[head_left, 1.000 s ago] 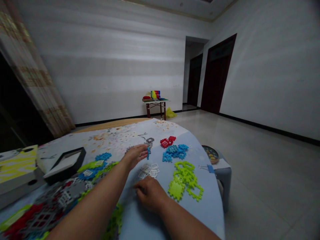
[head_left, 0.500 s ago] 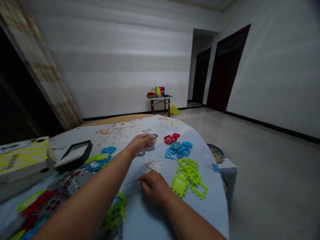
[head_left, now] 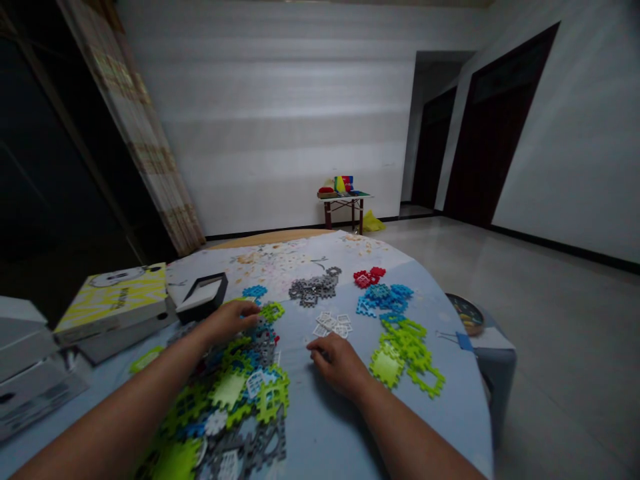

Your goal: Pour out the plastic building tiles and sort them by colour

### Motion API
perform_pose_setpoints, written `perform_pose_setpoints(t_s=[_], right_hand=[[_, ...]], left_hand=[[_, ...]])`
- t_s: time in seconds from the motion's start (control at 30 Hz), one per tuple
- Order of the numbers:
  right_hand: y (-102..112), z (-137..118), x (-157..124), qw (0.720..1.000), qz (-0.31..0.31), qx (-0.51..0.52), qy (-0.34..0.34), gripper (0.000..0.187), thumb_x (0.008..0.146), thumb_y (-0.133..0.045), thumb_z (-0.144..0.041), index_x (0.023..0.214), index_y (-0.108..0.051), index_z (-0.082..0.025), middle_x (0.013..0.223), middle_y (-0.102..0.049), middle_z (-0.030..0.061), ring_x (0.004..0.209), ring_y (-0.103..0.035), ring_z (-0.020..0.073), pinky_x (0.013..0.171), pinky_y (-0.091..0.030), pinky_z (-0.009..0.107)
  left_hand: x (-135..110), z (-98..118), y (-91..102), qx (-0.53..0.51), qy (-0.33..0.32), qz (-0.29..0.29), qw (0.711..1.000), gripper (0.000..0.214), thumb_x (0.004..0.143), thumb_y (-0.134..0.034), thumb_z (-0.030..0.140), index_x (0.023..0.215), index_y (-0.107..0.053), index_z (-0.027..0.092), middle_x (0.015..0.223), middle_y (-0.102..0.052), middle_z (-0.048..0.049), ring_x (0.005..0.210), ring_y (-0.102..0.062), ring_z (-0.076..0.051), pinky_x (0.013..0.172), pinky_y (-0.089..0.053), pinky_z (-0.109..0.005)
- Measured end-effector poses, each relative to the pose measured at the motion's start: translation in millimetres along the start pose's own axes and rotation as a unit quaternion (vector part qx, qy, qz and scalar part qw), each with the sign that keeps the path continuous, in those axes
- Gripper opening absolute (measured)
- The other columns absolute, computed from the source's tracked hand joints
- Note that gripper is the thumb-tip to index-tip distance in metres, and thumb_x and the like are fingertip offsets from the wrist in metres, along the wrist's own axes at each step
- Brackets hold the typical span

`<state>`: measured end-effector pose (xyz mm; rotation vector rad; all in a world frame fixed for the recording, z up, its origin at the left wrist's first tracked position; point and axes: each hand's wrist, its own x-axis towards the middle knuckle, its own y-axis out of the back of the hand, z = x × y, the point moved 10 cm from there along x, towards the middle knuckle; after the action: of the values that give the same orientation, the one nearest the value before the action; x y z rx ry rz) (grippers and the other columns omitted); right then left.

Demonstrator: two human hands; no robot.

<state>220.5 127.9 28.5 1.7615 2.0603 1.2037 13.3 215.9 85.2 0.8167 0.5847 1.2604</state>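
My left hand (head_left: 234, 320) is over the mixed pile of plastic building pieces, its fingers stretched down beside a green gear-edged piece (head_left: 273, 311). I see nothing held in it, though the fingertips are partly hidden. My right hand (head_left: 340, 363) rests on the tablecloth with fingers loosely curled, a gap between thumb and forefinger, and nothing visible in it. Just beyond it lie white window-like pieces (head_left: 333, 324). Grey pieces (head_left: 314, 288) form a heap farther back. Red pieces (head_left: 369, 277), blue pieces (head_left: 385, 300) and green pieces (head_left: 407, 353) lie in separate groups to the right.
A black tray-like box (head_left: 204, 297) and a yellow-and-white box (head_left: 117, 297) stand left of the pile. An opened white box (head_left: 37, 373) is at the far left. Past the round table's right edge is a grey stool (head_left: 500, 363) carrying a round dish (head_left: 466, 313).
My left hand has moved from the grey heap back left to the mixed pile. My right hand stays beside the white pieces. The view has swung left.
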Motion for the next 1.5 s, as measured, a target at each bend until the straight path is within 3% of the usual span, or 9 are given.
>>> perform_pose_setpoints(t_s=[0.23, 0.43, 0.63, 0.73, 0.87, 0.97, 1.07, 1.27, 1.5], right_hand=[[0.4, 0.5, 0.9, 1.000, -0.006, -0.008, -0.007, 0.026, 0.080, -0.049, -0.020, 0.098, -0.066, -0.020, 0.091, -0.067, 0.0056, 0.089, -0.057, 0.0162, 0.081, -0.041, 0.027], [10.2, 0.9, 4.6, 0.999, 0.028, -0.017, 0.011, 0.025, 0.079, -0.050, -0.019, 0.098, -0.066, -0.021, 0.089, -0.067, 0.0043, 0.086, -0.057, 0.0146, 0.080, -0.042, 0.024], [56.9, -4.2, 5.0, 0.991, 0.129, -0.033, 0.017, 0.021, 0.080, -0.050, -0.018, 0.095, -0.066, -0.019, 0.091, -0.067, 0.0053, 0.090, -0.056, 0.0160, 0.085, -0.040, 0.028], [93.0, 10.7, 3.9, 0.983, 0.167, -0.073, -0.035, 0.023, 0.081, -0.050, -0.021, 0.097, -0.066, -0.019, 0.094, -0.067, 0.0059, 0.094, -0.055, 0.0181, 0.087, -0.038, 0.031], [128.3, 50.3, 6.6, 0.966, 0.086, -0.206, -0.133, 0.029, 0.077, -0.054, -0.026, 0.104, -0.065, -0.021, 0.103, -0.065, 0.0075, 0.102, -0.052, 0.0242, 0.089, -0.036, 0.037], [140.6, 83.6, 5.5, 0.937, -0.022, -0.295, -0.187, 0.038, 0.072, -0.060, -0.030, 0.110, -0.062, -0.026, 0.109, -0.063, 0.0065, 0.109, -0.049, 0.0276, 0.090, -0.034, 0.040], [146.6, 108.1, 2.2, 0.913, -0.070, -0.333, -0.225, 0.038, 0.066, -0.066, -0.028, 0.104, -0.065, -0.026, 0.107, -0.064, 0.0091, 0.108, -0.050, 0.0312, 0.087, -0.034, 0.043], [143.5, 125.7, 3.3, 0.894, -0.079, -0.363, -0.250, 0.016, 0.070, -0.061, -0.022, 0.082, -0.071, -0.025, 0.095, -0.069, 0.0096, 0.097, -0.057, 0.0284, 0.082, -0.036, 0.040], [185.1, 131.4, 24.3, 0.875, 0.007, -0.409, -0.260, 0.030, 0.085, -0.039, -0.030, 0.095, -0.067, -0.022, 0.100, -0.066, 0.0115, 0.100, -0.055, 0.0258, 0.081, -0.034, 0.037]], left_hand=[[-0.5, 26.6, -48.6, 0.129, -0.083, -0.055, 0.987, 0.028, 0.062, -0.061, 0.040, 0.086, -0.070, 0.028, 0.104, -0.067, -0.0055, 0.105, -0.053, -0.026, 0.098, -0.029, -0.038], [-2.7, 22.8, -51.4, 0.203, -0.093, -0.063, 0.973, 0.024, 0.069, -0.053, 0.043, 0.078, -0.070, 0.028, 0.092, -0.069, -0.0073, 0.097, -0.056, -0.030, 0.098, -0.024, -0.049], [-19.5, 21.3, -48.7, 0.237, -0.090, -0.041, 0.967, 0.029, 0.072, -0.050, 0.044, 0.090, -0.069, 0.031, 0.109, -0.065, -0.0071, 0.109, -0.051, -0.032, 0.101, -0.018, -0.055], [-33.6, 28.6, -48.9, 0.229, -0.083, -0.008, 0.970, 0.033, 0.071, -0.052, 0.046, 0.094, -0.069, 0.031, 0.116, -0.062, -0.0076, 0.114, -0.049, -0.033, 0.103, -0.016, -0.057], [-57.3, 45.6, -55.9, 0.196, -0.106, 0.017, 0.975, 0.040, 0.070, -0.051, 0.054, 0.099, -0.067, 0.032, 0.117, -0.062, -0.0066, 0.116, -0.048, -0.032, 0.104, -0.018, -0.054], [-71.5, 52.8, -65.3, 0.183, -0.114, 0.011, 0.977, 0.044, 0.071, -0.048, 0.057, 0.105, -0.065, 0.034, 0.121, -0.059, -0.0053, 0.117, -0.048, -0.030, 0.107, -0.012, -0.053], [-78.7, 54.9, -74.5, 0.184, -0.101, -0.010, 0.978, 0.044, 0.072, -0.047, 0.057, 0.107, -0.063, 0.035, 0.123, -0.058, -0.0043, 0.119, -0.046, -0.029, 0.108, -0.010, -0.052], [-83.7, 57.8, -75.0, 0.178, -0.103, -0.006, 0.979, 0.041, 0.071, -0.049, 0.054, 0.105, -0.064, 0.036, 0.120, -0.060, -0.0045, 0.117, -0.048, -0.029, 0.107, -0.015, -0.053], [-87.1, 48.7, -55.8, 0.185, -0.121, 0.028, 0.975, 0.045, 0.074, -0.046, 0.057, 0.108, -0.062, 0.032, 0.118, -0.062, -0.0049, 0.114, -0.051, -0.026, 0.106, -0.019, -0.054]])
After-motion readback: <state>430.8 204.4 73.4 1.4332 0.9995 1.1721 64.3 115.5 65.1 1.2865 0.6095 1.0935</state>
